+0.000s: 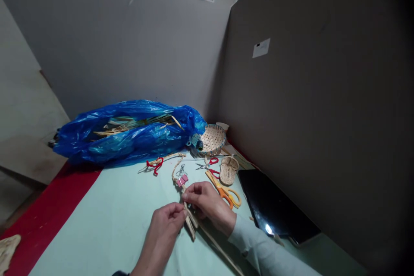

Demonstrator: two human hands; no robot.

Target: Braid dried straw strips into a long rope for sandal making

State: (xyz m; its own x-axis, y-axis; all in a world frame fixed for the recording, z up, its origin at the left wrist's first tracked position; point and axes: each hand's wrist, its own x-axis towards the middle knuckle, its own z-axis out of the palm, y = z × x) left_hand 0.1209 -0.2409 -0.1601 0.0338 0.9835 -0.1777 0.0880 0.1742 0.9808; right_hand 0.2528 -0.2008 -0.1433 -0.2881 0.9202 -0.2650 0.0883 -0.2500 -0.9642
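The person's left hand (pixel 170 220) is closed in a pinch, thumb against fingers, on the pale tan straw strands (pixel 190 226). The right hand (pixel 208 205) pinches the same bundle a little higher, just below a pink metal binder clip (pixel 182 180). The bundle lies over the middle of the pale green desk (pixel 97 215), near its front.

Beyond the clip, a thin twisted straw cord (pixel 175 172) curves away, and this stretch looks already worked. Below the fingers the strands part into separate loose ends, and one long straw strand (pixel 220 250) trails toward the near edge beneath the right forearm; these appear not yet worked in. How much is left in all cannot be told.

A small slipper-shaped woven straw piece (pixel 229 170) stands apart, looking largely formed. Orange-handled scissors (pixel 226 192) lie untouched near the right hand, and a shiny blue plastic bag (pixel 129 151) holds more straw.
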